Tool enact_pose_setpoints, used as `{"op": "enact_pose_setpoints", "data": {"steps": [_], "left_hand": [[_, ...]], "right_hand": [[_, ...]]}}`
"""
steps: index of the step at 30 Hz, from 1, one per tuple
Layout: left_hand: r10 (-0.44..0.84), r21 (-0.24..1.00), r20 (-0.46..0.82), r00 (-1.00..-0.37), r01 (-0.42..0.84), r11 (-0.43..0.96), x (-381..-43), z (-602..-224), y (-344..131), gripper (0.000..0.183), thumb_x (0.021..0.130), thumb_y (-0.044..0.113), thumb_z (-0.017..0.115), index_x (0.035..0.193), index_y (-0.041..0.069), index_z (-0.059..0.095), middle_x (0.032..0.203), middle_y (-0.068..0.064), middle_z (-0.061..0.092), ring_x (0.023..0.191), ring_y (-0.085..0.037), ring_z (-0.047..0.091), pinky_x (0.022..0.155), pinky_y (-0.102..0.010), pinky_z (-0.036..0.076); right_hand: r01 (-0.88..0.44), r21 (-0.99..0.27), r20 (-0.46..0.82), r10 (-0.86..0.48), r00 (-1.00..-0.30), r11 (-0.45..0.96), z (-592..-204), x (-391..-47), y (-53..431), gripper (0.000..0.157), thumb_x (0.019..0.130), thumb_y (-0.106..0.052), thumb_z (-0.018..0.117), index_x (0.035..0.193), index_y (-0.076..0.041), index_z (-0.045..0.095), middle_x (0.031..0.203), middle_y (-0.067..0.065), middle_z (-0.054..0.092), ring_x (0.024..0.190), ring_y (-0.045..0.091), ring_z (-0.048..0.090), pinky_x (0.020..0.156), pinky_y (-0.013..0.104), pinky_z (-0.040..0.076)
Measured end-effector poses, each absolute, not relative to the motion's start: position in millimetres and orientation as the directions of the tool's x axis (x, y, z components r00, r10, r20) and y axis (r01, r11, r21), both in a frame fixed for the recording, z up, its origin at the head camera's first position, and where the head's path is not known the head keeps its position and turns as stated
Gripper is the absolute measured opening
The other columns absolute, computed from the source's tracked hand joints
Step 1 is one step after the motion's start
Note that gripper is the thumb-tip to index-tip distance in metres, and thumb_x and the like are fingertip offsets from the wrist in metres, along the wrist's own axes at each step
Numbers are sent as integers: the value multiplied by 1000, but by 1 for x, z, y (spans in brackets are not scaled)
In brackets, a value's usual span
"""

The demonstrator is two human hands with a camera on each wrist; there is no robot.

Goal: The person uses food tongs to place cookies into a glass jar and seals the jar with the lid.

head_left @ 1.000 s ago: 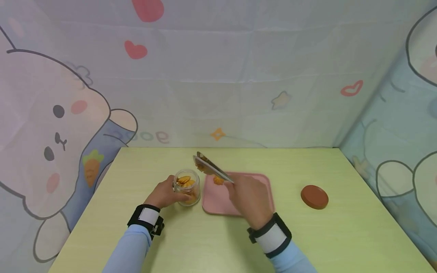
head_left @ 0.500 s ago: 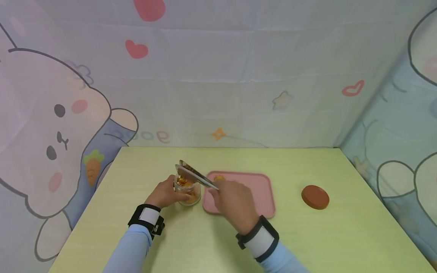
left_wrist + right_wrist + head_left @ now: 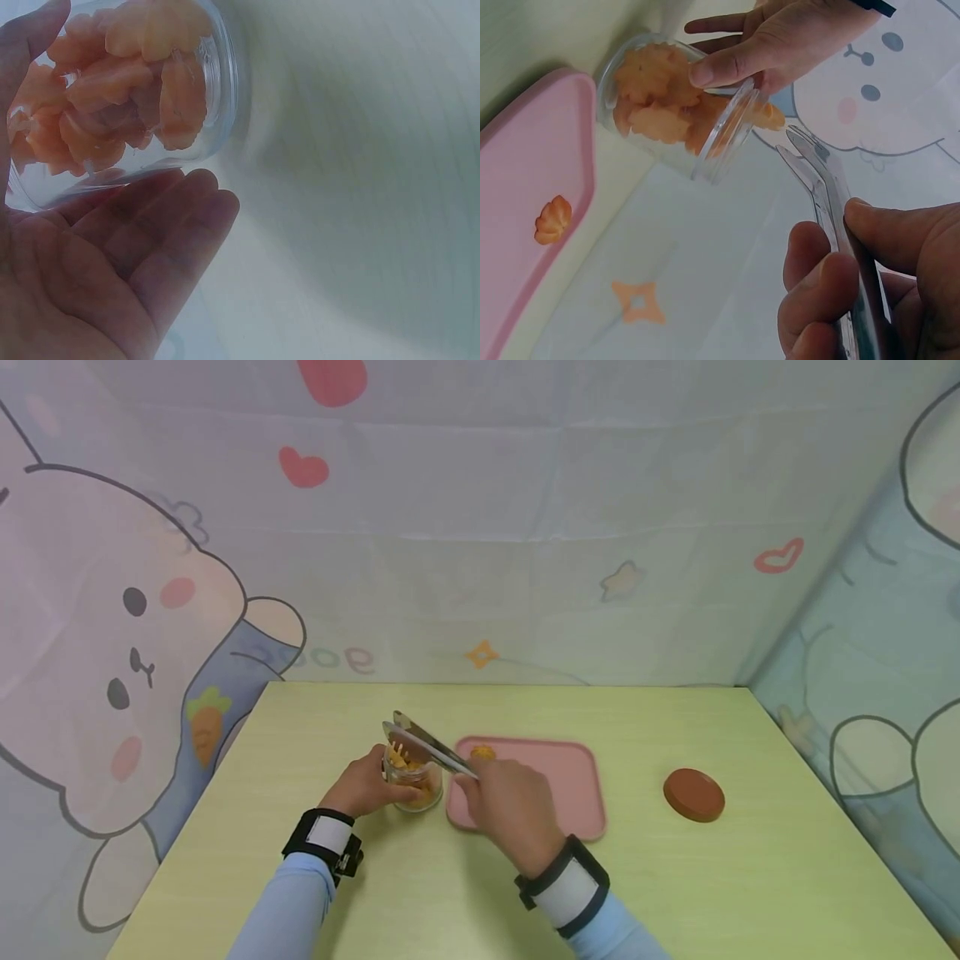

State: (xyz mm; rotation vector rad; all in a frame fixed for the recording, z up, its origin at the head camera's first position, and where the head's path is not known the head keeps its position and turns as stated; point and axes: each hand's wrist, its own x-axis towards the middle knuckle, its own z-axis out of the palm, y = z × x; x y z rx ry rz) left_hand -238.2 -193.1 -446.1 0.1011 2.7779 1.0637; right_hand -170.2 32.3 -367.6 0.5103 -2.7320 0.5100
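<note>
My left hand [image 3: 367, 787] holds a clear glass jar [image 3: 429, 793] round its side; the jar stands on the table without its lid. Orange, scalloped crackers [image 3: 112, 82] fill much of it, seen through the glass in the left wrist view. With my right hand [image 3: 517, 810] I grip metal tongs [image 3: 829, 202], their tips just over the jar's mouth. Those tips stand slightly apart, nothing visible between them in the right wrist view. One cracker [image 3: 769, 116] shows at the jar's mouth beside them. Another cracker [image 3: 553, 220] lies on the pink tray [image 3: 577, 793].
A round brown lid [image 3: 693, 794] lies on the pale yellow table [image 3: 780, 877], right of the tray. Behind the table's far edge hangs a printed cloth [image 3: 525, 593]. The tray sits just right of the jar.
My right hand has brought the tongs left from above the tray to the jar's mouth. The cracker they carried is no longer between the tips. My left hand keeps its hold.
</note>
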Motion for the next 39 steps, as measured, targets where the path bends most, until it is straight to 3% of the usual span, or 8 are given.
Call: {"op": "enact_pose_setpoints", "data": {"steps": [16,22,28,34,39], "left_hand": [[108,657,-151,-983,-18,754,-240,-446,-193,85,66,50,80,127,2,45,124,-21,60,110,-34,55,90,-53,48],[105,663,-159,-982,-28,748,-240,-447,-193,86,65,54,80,126,3,46,124,-20,60,109,-33,56,89,-53,48],[102,654,-155,-983,-25,756,-241,-448,-192,85,65,53,80,125,3,46,123,-20,61,108,-32,56,89,-52,48],[104,652,-155,-982,-23,758,-240,-447,-192,84,65,51,80,125,2,47,123,-20,61,107,-32,56,88,-52,48],[107,646,-152,-983,-17,763,-239,-446,-191,86,65,50,81,127,1,46,122,-20,61,106,-31,56,88,-51,48]], "right_hand": [[-370,-229,372,-270,-888,900,-374,-177,36,17,86,-31,68,83,-15,71,48,-3,46,40,12,40,32,26,29],[-350,-261,346,-252,-904,900,-373,-180,40,19,88,-31,66,97,-17,74,47,-4,45,39,11,39,31,25,28],[-292,-276,337,-192,-922,916,-374,-185,51,21,88,-37,66,85,-16,72,47,-2,45,39,13,41,31,27,27],[-273,-306,352,-158,-923,912,-377,-191,65,26,88,-36,65,106,-20,74,48,-2,45,39,13,41,32,27,27],[-282,-279,395,-158,-905,918,-387,-199,80,20,86,-31,69,96,-15,74,49,-1,50,41,13,43,36,27,30]]}}
